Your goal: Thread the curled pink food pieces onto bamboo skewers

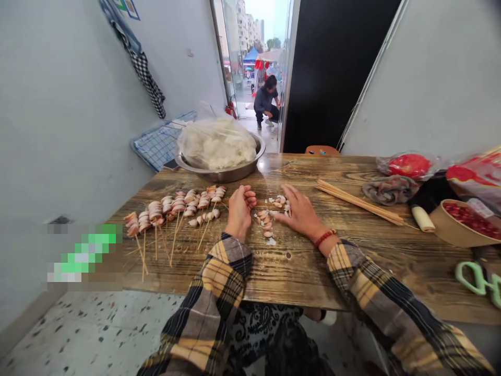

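Loose garlic cloves point(266, 226) and bits of papery skin lie on the wooden table between my hands. My right hand point(300, 211), fingers stretched out, rests over the right side of the pile and partly covers some cloves. Left of the pile, my left hand point(239, 209) is curled with its fingers bent in; whatever it holds, if anything, is hidden. Beside it, several garlic skewers point(155, 211) lie in a row, their bare stick ends pointing toward me. The nearest skewer point(209, 216) carries a few smaller cloves.
A metal basin point(230, 175) with a plastic bag point(219, 143) stands at the back. Bare wooden sticks point(358, 202) lie to the right, near a rag point(390, 189), a paper bowl of red pieces point(456, 227) and green-handled scissors point(472, 278). A person point(266, 102) squats in the doorway.
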`<move>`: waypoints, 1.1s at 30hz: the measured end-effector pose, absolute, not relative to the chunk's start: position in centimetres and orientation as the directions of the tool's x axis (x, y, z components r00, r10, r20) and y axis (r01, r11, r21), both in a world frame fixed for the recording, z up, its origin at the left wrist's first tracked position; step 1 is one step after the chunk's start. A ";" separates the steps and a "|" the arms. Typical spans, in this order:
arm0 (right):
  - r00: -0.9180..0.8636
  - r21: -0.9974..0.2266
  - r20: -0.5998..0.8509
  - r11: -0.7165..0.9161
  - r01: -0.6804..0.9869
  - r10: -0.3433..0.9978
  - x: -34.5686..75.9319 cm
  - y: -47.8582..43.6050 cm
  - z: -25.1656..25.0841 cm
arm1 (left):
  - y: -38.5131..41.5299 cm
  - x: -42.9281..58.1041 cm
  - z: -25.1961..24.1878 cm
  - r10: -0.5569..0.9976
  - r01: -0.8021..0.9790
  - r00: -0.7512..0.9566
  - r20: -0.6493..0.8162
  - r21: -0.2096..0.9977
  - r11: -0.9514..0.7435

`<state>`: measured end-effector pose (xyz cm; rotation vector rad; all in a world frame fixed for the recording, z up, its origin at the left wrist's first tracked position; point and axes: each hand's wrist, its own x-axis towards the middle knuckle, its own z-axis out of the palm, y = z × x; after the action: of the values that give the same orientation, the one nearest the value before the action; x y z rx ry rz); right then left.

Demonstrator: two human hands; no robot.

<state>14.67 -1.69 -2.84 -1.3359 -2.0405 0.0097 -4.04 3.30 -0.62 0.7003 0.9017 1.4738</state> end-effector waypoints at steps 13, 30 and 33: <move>0.146 -0.863 0.344 0.251 0.438 0.928 17.8 2.1 -4.5 | 3.3 -2.6 -1.6 0.999 -0.240 -0.022 0.041 0.970 -0.045; -0.263 -0.494 0.386 0.439 0.750 0.884 14.9 0.1 -2.4 | 2.0 -1.3 -0.9 0.984 -0.071 0.178 0.005 0.997 0.008; -0.342 -0.487 0.391 0.507 0.711 0.854 14.5 -0.7 -1.9 | 1.4 -1.1 -0.7 0.955 -0.064 0.292 -0.049 0.995 0.071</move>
<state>14.55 -0.70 -1.93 -1.2748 -2.1424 0.3058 -1.06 1.40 -0.73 1.2366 0.9670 0.9825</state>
